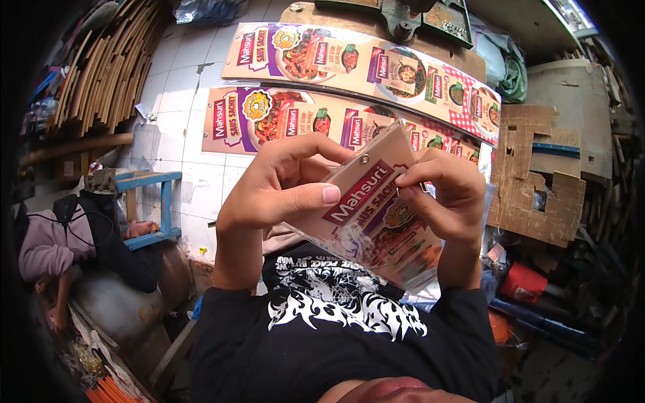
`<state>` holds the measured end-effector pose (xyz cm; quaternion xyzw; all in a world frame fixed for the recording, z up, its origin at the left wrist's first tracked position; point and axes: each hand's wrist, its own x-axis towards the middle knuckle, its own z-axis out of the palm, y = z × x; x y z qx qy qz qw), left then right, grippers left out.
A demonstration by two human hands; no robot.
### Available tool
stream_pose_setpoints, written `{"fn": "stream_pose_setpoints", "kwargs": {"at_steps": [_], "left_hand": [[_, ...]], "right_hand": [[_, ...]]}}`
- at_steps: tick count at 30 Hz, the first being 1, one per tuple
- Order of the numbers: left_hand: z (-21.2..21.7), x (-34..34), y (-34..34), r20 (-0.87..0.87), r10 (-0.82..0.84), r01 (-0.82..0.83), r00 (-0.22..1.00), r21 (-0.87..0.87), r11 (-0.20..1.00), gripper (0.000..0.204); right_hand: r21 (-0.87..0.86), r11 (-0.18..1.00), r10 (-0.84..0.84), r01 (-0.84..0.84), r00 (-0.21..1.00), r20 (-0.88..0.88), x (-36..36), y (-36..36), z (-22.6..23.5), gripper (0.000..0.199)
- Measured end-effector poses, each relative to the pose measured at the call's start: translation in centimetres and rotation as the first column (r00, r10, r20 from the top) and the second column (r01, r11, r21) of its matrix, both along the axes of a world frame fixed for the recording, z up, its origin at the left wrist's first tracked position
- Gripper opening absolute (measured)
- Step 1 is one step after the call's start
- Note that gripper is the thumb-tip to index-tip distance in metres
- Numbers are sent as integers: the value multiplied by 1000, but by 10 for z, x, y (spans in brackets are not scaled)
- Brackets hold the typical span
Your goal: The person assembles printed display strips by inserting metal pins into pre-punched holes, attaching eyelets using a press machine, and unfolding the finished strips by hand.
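My left hand (285, 185) grips a glossy printed strip (376, 195) in front of my chest, its thumb lying on the printed face and the other fingers behind. Near the strip's upper corner sits a round metal eyelet (365, 160). At the opposite corner my right hand (449, 195) is closed in a pinch on a small thin metal piece (398, 192), whose exact kind is too small to make out. Beyond my hands lie two stacks of similar food-print strips, a far stack (366, 64) and a nearer stack (225, 131) partly covered by my hands.
A dark metal press (403, 28) with a tray of small metal bits (453, 25) stands at the far edge. Cut cardboard (541, 181) lies right. At left are a blue frame (164, 201), stacked wooden slats (107, 70) and another person (54, 248).
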<state>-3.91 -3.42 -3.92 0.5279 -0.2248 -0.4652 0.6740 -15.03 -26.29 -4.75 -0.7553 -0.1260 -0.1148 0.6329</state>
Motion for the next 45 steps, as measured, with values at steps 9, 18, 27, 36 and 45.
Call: {"fn": "stream_pose_setpoints", "kwargs": {"at_steps": [9, 18, 27, 36, 45], "left_hand": [[-37, -38, -17, 49, 309, -285, 950, -275, 918, 55], [-35, -48, -25, 262, 434, -377, 862, -240, 895, 44], [-29, -53, -31, 252, 429, -359, 867, -280, 890, 46], [-23, -52, -25, 384, 378, -321, 843, -205, 925, 49], [-24, -58, -28, 461, 420, -355, 782, -225, 907, 49]], "right_hand": [[144, 881, -436, 451, 892, -121, -2, -1, -10, 12], [-282, 596, -605, 752, 651, 459, 5, 22, -3, 18], [-285, 764, -398, 578, 772, 496, 10, 39, -4, 25], [-331, 732, -382, 596, 761, 525, 9, 39, -2, 22], [-338, 733, -368, 591, 761, 534, 7, 41, -2, 23]]}}
